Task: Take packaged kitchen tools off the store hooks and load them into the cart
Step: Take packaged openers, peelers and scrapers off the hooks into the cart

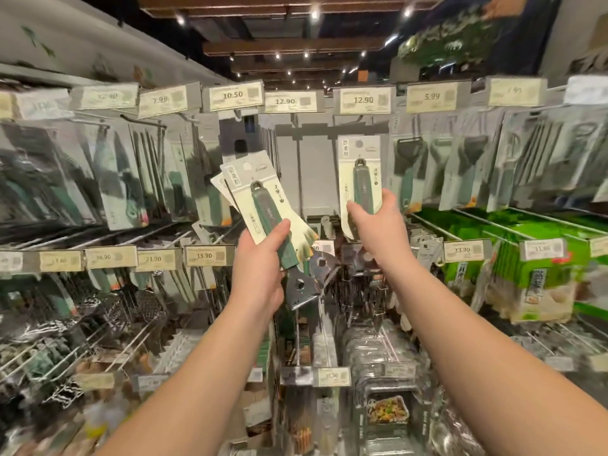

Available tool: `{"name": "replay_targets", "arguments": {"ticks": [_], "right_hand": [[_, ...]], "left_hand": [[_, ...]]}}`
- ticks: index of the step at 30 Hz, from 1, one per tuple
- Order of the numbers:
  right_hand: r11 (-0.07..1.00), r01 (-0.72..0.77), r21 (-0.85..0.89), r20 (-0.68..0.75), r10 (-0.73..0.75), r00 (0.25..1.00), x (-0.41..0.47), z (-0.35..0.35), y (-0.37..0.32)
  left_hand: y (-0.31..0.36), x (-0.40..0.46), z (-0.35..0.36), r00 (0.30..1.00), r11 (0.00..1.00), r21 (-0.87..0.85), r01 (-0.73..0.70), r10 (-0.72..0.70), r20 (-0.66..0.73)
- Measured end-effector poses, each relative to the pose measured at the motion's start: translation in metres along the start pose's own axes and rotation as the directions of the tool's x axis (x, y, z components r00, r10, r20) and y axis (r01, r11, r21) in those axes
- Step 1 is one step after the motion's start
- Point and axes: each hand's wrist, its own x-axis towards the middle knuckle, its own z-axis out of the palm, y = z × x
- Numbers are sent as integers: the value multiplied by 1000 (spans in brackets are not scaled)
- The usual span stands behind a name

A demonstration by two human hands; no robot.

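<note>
Both forearms were up at the hooks, mid-pick.
Our left hand point(260, 258) gripped a fanned stack of green-handled scrapers on cream cards point(255, 195); our right hand point(375, 222) pinched another carded scraper point(360, 179), seemingly just off its hook. Next, we judged: lower everything into the cart, out of view.

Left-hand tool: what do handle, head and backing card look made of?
Handle: matte green, probably plastic or rubber coated, no glare. Head: bright metal, likely stainless steel, mirror reflections around punched holes. Backing card: cream printed cardboard, flat, with a hang hole.
</note>
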Motion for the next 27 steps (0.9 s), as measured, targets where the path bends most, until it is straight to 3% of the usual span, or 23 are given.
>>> {"name": "replay_targets", "arguments": {"ticks": [9,27], "right_hand": [[997,58,-44,-141,-64,988,43,10,-14],[932,-106,-346,-190,41,981,108,33,-13]], "left_hand": [[21,9,-3,993,998,4,68,-69,101],[32,30,-1,965,990,12,137,-137,223]]}}
